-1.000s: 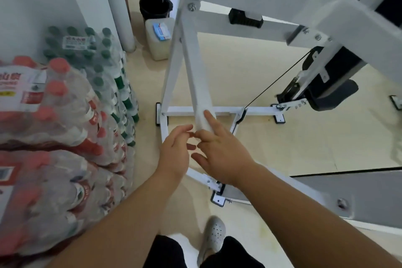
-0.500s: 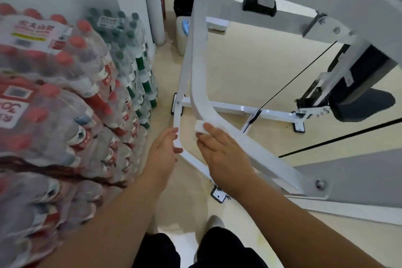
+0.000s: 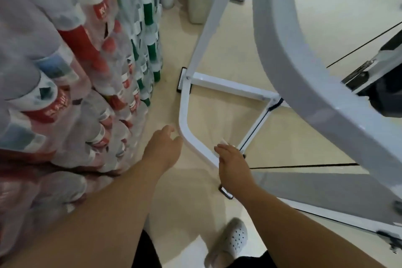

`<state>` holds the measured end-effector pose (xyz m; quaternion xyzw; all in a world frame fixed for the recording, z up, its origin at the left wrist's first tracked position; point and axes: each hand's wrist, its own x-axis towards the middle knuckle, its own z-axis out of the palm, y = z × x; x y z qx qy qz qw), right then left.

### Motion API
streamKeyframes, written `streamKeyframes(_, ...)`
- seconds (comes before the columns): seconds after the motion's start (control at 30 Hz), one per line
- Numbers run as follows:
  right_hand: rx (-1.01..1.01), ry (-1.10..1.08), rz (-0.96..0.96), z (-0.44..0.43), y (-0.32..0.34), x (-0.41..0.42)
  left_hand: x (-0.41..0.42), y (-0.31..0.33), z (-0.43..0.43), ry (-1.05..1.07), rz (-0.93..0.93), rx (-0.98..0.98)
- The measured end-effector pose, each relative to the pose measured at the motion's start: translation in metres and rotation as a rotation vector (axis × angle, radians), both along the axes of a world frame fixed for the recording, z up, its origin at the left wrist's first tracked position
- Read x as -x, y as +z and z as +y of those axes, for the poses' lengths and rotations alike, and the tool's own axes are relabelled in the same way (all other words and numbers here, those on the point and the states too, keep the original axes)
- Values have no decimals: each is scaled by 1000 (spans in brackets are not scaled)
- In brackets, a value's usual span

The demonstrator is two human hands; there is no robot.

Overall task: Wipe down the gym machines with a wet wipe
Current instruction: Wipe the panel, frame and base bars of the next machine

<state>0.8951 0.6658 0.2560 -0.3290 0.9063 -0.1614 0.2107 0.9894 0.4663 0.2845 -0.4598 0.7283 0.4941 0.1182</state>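
so the right hand [image 3: 233,169] is low in the middle of the frame, fingers bent down over the wet wipe [image 3: 224,142] and clamping it onto the white base tube [image 3: 183,115] of the gym machine [image 3: 282,28]. only a small white corner of the wipe pokes out past the fingertips. gripping it that way makes sense to me, since the cloth wraps the round tube and cleans more than just the top.

the left hand [image 3: 162,151] sits left of centre, right by the bend in that tube, fingers loosely curled and holding nothing. can't tell if it's actually touching the metal. my guess is it's there for balance while crouching.

the shrink-wrapped water bottles [image 3: 87,72] fill the whole left side, pretty close to the tube, so there isn't much elbow room on that side. one shoe [image 3: 232,237] is at the bottom. i'd say it's mid-wipe on the base, and the bend and the far crossbar look like what's left down here.
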Motion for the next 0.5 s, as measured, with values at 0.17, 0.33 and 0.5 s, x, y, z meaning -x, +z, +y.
streamKeyframes(0.17, -45, -148, -123, 24, -116, 27, 23, -120, 22, -267, -38, 50)
streamKeyframes(0.33, 9, -242, -196, 44, -229, 46, 49, -232, 23, -676, -155, 192)
streamKeyframes(0.5, 73, -297, -175, 57, -319, 67, 85, -307, 5, -1042, -219, 441)
